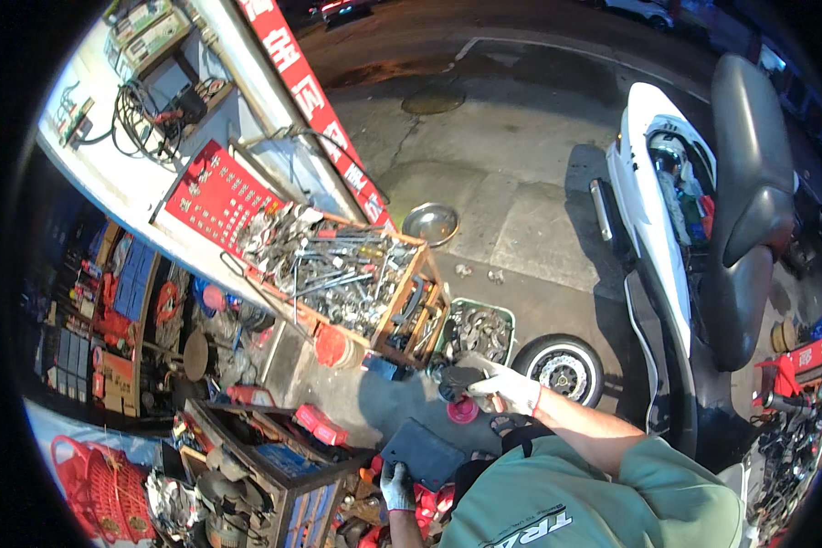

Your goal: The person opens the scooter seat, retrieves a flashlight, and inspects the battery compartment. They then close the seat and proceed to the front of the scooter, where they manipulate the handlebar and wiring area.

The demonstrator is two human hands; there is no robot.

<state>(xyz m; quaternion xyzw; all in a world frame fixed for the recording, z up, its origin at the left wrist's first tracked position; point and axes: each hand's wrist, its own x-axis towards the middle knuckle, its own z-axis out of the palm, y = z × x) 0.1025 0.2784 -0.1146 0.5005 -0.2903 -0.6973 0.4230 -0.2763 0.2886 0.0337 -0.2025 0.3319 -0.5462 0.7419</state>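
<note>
My right hand, in a white work glove, is closed round a dark, bulky power tool whose exact kind I cannot make out. It is held out in front of me, above a pink round dish. Lower down, my left hand, in a greyish glove, grips the left edge of a flat dark blue case. The case sits tilted close to my legs; its far side is hidden. Just beyond the right hand lies a wheel with a brake disc.
A wooden bench heaped with wrenches and sockets stands ahead left. Beside it are a bin of metal parts and a red bucket. A white scooter with its seat raised stands right. A wooden cabinet is at lower left.
</note>
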